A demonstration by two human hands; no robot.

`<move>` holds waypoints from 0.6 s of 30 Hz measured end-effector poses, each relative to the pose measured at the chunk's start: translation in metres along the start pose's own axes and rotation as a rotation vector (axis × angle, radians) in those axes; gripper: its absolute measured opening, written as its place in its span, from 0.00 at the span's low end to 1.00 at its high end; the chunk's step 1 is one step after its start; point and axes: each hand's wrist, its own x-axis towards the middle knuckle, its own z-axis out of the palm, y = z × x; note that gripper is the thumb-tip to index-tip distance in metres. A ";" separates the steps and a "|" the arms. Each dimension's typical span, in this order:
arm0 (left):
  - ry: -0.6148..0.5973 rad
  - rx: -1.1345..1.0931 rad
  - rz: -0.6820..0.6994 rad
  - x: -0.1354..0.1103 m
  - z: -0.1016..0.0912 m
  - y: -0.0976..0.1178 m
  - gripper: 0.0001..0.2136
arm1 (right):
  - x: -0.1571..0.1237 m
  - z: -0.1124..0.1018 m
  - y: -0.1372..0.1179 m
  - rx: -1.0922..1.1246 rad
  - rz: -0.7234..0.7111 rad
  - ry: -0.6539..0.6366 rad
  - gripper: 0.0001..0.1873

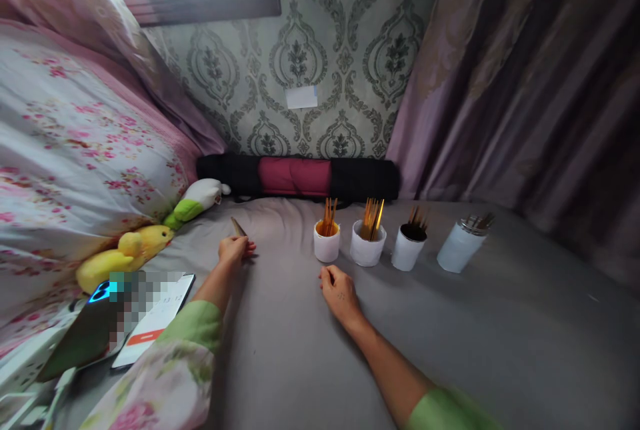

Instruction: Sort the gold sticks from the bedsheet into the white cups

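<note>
My left hand (234, 250) is closed around a short bundle of thin brown sticks (239, 227), whose ends point up and away. To the right, my right hand (340, 291) rests low with its fingers curled in; anything in them is hidden. Just beyond it stands a white cup (327, 250) with an orange inside, holding several thin sticks (329, 217). Beside that is a wider white cup (368, 254) with more sticks. Farther right come a white cup with a dark inside (407, 257) and a pale cup with a shiny rim (460, 250), both also holding sticks.
A grey sheet (290, 350) covers the surface. At left lie a yellow plush toy (130, 257), a white-and-green plush toy (197, 200), a phone (83, 330), a second lit phone (155, 323) and a power strip (25, 363). A black-and-maroon roll (295, 177) lies along the wall.
</note>
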 end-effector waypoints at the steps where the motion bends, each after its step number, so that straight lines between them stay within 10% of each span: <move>1: -0.020 -0.043 -0.025 -0.003 0.001 0.000 0.02 | 0.000 0.000 0.000 0.001 0.002 0.001 0.17; 18: -0.155 -0.536 -0.140 -0.052 0.012 -0.021 0.07 | 0.001 0.000 0.002 -0.035 -0.037 0.004 0.18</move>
